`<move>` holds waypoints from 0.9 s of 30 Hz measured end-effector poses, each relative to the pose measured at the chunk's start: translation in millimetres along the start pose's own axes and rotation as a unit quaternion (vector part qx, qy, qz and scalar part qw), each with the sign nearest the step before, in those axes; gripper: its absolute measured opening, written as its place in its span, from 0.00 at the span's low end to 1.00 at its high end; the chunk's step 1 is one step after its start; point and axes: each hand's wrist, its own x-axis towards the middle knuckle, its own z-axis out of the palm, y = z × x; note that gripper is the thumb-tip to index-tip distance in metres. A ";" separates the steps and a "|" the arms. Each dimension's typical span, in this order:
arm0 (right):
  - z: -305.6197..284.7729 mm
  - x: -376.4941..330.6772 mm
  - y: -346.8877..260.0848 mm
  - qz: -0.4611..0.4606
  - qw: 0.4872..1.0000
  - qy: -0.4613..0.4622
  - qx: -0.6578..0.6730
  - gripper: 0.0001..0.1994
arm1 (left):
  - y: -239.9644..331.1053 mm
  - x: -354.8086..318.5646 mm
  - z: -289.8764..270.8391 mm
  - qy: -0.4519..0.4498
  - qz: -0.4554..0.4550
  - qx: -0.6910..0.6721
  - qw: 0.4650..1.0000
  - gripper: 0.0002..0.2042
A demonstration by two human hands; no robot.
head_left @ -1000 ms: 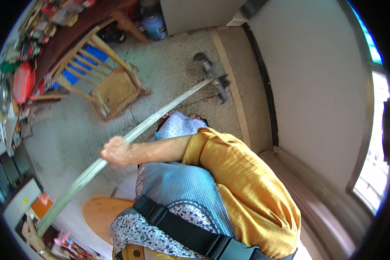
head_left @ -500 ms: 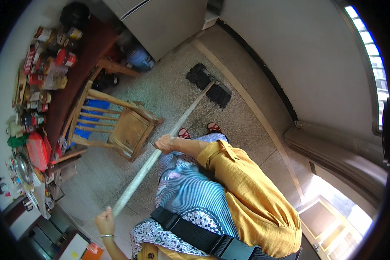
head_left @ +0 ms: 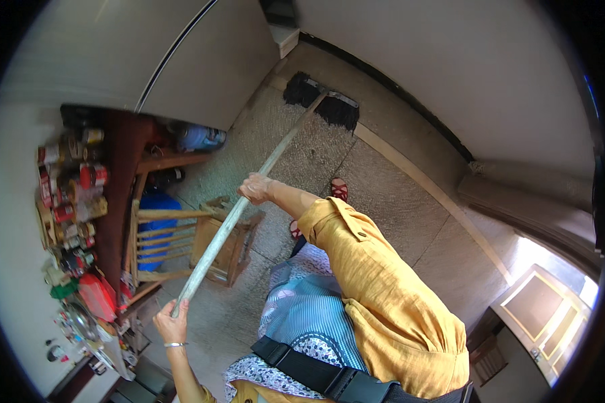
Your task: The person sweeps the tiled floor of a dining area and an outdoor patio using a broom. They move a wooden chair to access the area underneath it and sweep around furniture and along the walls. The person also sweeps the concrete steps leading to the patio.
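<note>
A long pale broom handle [head_left: 230, 221] runs from lower left up to a black bristle head [head_left: 321, 101] resting on the speckled floor [head_left: 383, 188] near the wall. My right hand [head_left: 255, 188] is closed around the handle's middle, the arm in a mustard-yellow sleeve. My left hand [head_left: 171, 328], wearing a thin bracelet, grips the handle's lower end. My red sandal [head_left: 339, 189] shows on the floor below the broom head.
A wooden chair [head_left: 188, 245] stands under the handle at the left. A dark table [head_left: 114, 195] crowded with jars and cans lines the left wall. A blue container [head_left: 156, 201] sits beneath it. A pale wall [head_left: 450, 74] with a dark skirting runs across the top right.
The view has swung. The broom head has moved farther away toward the wall. My right hand has stretched out along the handle, and my left hand keeps its grip at the end.
</note>
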 end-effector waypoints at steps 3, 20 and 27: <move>-37.7 7.2 35.7 0.044 0.998 0.047 0.012 0.03 | 35.1 55.9 -9.8 -0.005 0.060 0.020 0.998 0.19; -158.8 -140.7 91.2 0.286 0.940 0.157 0.099 0.08 | 251.8 163.2 -67.2 -0.102 0.216 0.106 0.965 0.15; -153.6 -234.6 93.6 0.394 0.892 0.204 0.091 0.12 | 314.3 164.6 -32.8 -0.111 0.395 0.093 0.907 0.14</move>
